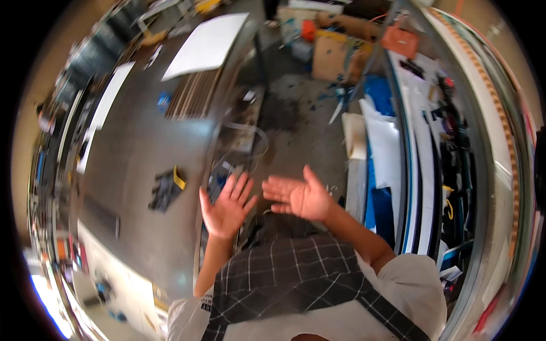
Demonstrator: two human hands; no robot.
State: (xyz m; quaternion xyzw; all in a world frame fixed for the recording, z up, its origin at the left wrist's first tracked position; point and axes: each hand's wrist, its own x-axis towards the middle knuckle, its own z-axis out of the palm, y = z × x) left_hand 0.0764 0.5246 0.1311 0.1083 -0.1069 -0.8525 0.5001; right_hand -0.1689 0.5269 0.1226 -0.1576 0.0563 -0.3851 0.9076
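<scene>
Both my palms face up in front of my dark checked apron, fingers spread and nothing in them. My left hand [226, 209] is beside the edge of a large dark-topped table [136, 142]. To its right, my right hand [300, 196] is held over the floor, its fingers pointing toward the left one without touching it. On the table, left of my left hand, lies a dark work glove [166, 190] with a yellow cuff.
A white sheet [207, 42] and a stack of brown strips [195, 95] lie at the table's far end. Cardboard boxes [330, 55] stand on the floor ahead. On my right, a metal rack [405, 142] holds long white and blue offcuts. Litter dots the floor.
</scene>
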